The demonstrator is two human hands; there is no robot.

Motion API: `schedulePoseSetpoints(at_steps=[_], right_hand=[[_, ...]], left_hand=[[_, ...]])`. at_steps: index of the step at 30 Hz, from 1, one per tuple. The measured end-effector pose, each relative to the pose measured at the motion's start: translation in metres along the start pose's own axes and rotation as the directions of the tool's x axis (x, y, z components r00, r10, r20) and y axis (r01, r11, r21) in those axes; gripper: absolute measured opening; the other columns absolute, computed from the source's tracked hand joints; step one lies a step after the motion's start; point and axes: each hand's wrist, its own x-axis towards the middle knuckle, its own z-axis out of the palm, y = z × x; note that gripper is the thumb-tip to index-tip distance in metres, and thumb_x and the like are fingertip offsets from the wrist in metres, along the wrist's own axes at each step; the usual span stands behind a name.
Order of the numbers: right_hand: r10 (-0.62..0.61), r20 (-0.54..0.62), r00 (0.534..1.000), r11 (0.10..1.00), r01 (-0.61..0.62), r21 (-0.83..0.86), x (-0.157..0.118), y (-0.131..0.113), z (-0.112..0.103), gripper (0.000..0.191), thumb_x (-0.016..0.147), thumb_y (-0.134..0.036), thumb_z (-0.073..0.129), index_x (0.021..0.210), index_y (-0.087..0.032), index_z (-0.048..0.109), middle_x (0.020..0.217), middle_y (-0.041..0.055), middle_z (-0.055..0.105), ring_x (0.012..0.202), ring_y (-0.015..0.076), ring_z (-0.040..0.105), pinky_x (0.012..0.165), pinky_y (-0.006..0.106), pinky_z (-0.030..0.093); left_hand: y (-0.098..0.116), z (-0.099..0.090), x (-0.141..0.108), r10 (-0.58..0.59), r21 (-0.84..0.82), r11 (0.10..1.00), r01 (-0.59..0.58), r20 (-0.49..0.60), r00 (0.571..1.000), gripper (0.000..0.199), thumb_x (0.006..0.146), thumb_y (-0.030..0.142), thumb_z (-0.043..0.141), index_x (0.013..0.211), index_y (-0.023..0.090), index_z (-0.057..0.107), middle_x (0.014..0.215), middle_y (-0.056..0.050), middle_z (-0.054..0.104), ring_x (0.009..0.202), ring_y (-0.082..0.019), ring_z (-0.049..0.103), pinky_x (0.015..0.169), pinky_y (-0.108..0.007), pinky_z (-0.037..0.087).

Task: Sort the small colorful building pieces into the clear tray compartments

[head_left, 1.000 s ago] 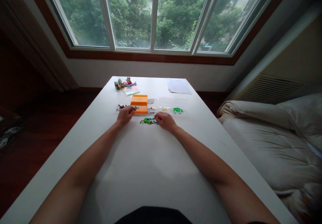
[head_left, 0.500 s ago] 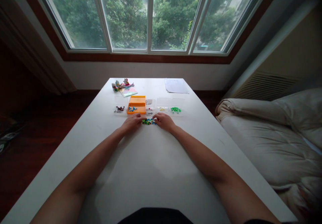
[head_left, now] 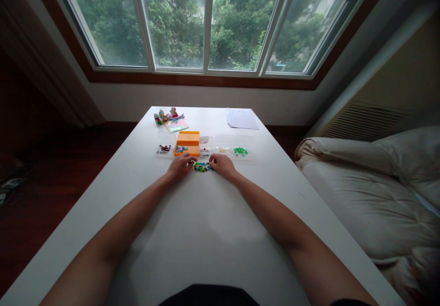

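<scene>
A heap of small mixed-colour pieces (head_left: 202,166), mostly green, blue and yellow, lies on the white table between my two hands. At its left edge is my left hand (head_left: 180,165), fingers stretched towards the pieces and slightly apart. My right hand (head_left: 222,164) rests at the right edge with its fingers curled together. Whatever may be between those fingertips is too small to make out. Just beyond the hands stands an open orange box (head_left: 188,137) with small blue pieces (head_left: 181,149) in its near half.
Clear open boxes flank the orange one, holding dark brown pieces (head_left: 164,149), pale yellow pieces (head_left: 222,150) and green pieces (head_left: 240,151). Farther back are small colourful figures (head_left: 165,115), a pastel sheet (head_left: 177,125) and white paper (head_left: 242,118). A cushioned seat (head_left: 343,187) stands right of the table (head_left: 206,232).
The heap looks slightly more spread out, with its pieces shifted a little. Both hands stay at its sides with small finger movements. The whole view has tilted slightly.
</scene>
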Motion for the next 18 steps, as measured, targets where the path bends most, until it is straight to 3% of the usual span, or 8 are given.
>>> schedulePoseSetpoints(at_steps=[12,15,18], right_hand=[[0.012,0.098,0.995,0.999,-0.007,-0.054,0.006,-0.004,-0.006,0.007,0.082,-0.029,0.067,0.082,-0.022,0.07,0.086,0.0017,0.071,0.079,0.015,0.059,0.064,0.023,0.034],[0.032,0.066,0.997,0.999,-0.03,-0.029,0.008,-0.004,-0.007,0.004,0.08,-0.025,0.067,0.08,-0.022,0.07,0.082,0.0014,0.071,0.077,0.0151,0.059,0.064,0.023,0.034],[0.021,-0.036,0.999,0.999,-0.02,0.04,0.011,-0.008,-0.008,0.007,0.083,-0.025,0.064,0.084,-0.022,0.07,0.079,0.0005,0.07,0.074,0.0141,0.059,0.065,0.023,0.036]], left_hand=[[-0.016,-0.009,-0.001,-0.204,0.016,0.978,0.21,-0.182,0.962,0.022,0.092,0.025,0.051,0.095,0.021,0.072,0.095,-0.005,0.07,0.081,-0.018,0.061,0.075,-0.029,0.045],[-0.017,-0.008,-0.001,-0.237,0.027,0.969,0.247,-0.186,0.953,0.022,0.091,0.025,0.051,0.096,0.021,0.072,0.1,-0.005,0.071,0.085,-0.019,0.062,0.076,-0.028,0.045],[-0.018,-0.008,-0.002,-0.267,0.038,0.96,0.278,-0.18,0.947,0.022,0.091,0.026,0.051,0.096,0.022,0.072,0.1,-0.005,0.072,0.086,-0.019,0.063,0.076,-0.028,0.044]])
